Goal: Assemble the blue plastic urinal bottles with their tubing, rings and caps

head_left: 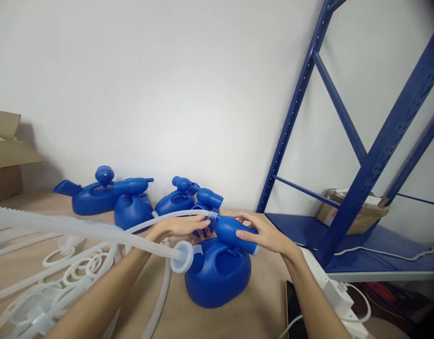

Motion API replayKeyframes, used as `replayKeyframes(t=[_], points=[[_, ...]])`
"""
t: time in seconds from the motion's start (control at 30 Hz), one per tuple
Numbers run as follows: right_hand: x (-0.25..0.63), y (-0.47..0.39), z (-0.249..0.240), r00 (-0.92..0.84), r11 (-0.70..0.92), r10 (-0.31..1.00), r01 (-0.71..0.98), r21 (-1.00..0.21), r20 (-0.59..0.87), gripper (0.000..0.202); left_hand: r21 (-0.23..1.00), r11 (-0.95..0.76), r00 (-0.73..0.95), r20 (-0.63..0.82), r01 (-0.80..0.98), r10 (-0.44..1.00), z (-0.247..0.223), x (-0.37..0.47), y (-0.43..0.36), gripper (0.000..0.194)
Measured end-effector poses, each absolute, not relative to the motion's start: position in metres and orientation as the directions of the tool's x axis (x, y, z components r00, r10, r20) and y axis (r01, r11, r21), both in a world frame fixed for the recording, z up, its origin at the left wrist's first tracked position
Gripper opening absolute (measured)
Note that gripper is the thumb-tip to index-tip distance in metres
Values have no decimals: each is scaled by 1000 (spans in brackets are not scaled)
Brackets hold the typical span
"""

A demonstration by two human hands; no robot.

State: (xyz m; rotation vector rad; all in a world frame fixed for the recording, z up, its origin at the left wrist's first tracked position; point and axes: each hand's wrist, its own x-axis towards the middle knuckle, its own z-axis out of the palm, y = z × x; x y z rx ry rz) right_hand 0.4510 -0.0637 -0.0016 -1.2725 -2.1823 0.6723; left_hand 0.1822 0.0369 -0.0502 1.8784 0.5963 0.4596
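My right hand (262,233) is wrapped round a blue bulb-shaped plastic piece (231,231), with its wide end tilted down to the right. A white flexible tube (178,213) meets the narrow end of that piece. Close to this joint, my left hand (187,227) has its thumb and fingers closed at the tube. Beneath both hands stands a blue plastic jug (217,280) with a built-in handle. A white ring-shaped cap (182,257) on a ribbed hose sits at the jug's left side, near my left forearm.
More blue jugs (132,209) with bulb-shaped tops stand along the wall. Clear tubes and white rings (84,266) lie at left, before a cardboard box (8,155). At right are a power strip (330,292), a dark flat device (293,306) and a blue metal shelf (379,249).
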Motion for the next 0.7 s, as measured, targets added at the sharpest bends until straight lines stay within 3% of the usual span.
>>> replayKeyframes(t=[0.37,0.7], points=[[452,-65,-1,-397,433,896,673,-600,201,58,964,-262,853,176,-48,491,-56,197,38,46],[450,-69,3,-398,448,891,706,-549,216,59,963,-266,770,199,-40,606,-69,211,39,47]])
